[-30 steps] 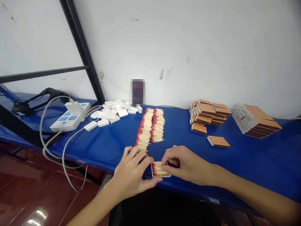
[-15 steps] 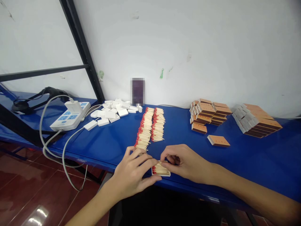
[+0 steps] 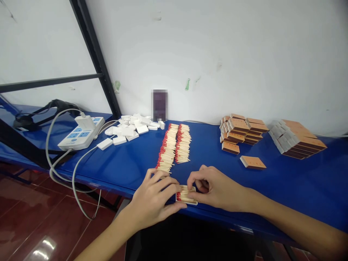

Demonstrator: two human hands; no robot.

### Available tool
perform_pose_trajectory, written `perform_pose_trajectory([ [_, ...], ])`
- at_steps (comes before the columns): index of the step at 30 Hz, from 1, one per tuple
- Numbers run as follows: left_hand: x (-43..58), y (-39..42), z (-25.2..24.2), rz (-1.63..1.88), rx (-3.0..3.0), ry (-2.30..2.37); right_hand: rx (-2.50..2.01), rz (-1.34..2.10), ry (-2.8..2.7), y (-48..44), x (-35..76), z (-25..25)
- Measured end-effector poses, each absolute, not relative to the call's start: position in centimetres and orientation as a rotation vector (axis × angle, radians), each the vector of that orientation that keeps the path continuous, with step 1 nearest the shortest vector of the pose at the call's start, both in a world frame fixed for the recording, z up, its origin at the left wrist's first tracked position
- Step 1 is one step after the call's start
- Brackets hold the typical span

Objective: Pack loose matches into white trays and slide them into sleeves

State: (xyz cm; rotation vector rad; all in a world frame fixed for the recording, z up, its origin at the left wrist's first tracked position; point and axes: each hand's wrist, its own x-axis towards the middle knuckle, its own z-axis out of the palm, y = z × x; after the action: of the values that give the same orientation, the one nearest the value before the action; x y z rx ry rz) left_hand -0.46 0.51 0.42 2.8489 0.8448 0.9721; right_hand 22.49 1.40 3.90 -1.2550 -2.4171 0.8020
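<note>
A small white matchbox tray [image 3: 187,203] filled with red-tipped matches [image 3: 185,194] lies at the table's front edge. My left hand [image 3: 156,199] grips its left end, thumb at the near side and fingers at the far side. My right hand [image 3: 212,190] is at the tray's right half, its index finger and thumb closed on the matches inside; the other fingers are curled. Just beyond my left hand, two long rows of loose matches [image 3: 166,148] run away over the blue table, red heads to the left.
White empty trays [image 3: 126,131] are heaped at the back left, near a power strip [image 3: 81,136] with cables. Orange matchboxes are stacked at the right [image 3: 239,127] and far right [image 3: 304,139]; one matchbox [image 3: 252,162] lies alone. A blurred dark panel [image 3: 160,105] leans on the wall.
My right hand's fingertips have shifted slightly right and down over the matches in the tray, uncovering more of them. The left hand keeps its grip on the tray.
</note>
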Motion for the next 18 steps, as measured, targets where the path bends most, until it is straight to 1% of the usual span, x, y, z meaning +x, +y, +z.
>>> perform_pose_trajectory([
  [9, -0.5, 0.5, 0.5, 0.945, 2.875, 0.856, -1.216, 0.857, -2.387, 1.2, 22.5, 3.7],
  [18, -0.5, 0.6, 0.6, 0.946, 2.881, 0.841, -1.101, 0.664, -2.403, 1.3, 22.3, 3.0],
])
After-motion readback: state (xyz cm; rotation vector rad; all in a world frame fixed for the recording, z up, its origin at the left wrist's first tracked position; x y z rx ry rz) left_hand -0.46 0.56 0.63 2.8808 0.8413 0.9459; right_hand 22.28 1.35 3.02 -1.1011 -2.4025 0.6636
